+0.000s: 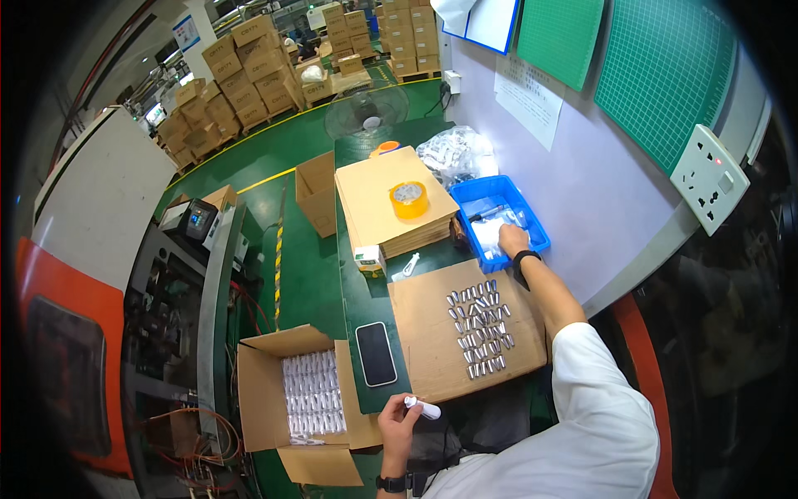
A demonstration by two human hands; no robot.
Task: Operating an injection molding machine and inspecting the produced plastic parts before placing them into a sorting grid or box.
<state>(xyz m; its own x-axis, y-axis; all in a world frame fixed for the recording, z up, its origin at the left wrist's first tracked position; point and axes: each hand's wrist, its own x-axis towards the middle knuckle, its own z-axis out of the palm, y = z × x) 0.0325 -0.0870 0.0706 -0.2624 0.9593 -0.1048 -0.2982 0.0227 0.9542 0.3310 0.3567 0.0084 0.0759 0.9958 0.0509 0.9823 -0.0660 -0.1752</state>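
Near the front edge of the table, my left hand pinches a small white plastic tube-shaped part between thumb and fingers. My right hand reaches into a blue plastic bin at the far right, its fingers closed at the white and clear plastic pieces; what they grip is hidden. Between my arms lies a flat cardboard sheet bearing several rows of small shiny metal parts. An open carton at the left contains rows of white plastic parts.
A phone, small box and white part lie on the green table. Beyond are stacked cardboard sheets with a yellow tape roll, and a clear bag. A wall borders the right; machinery stands left.
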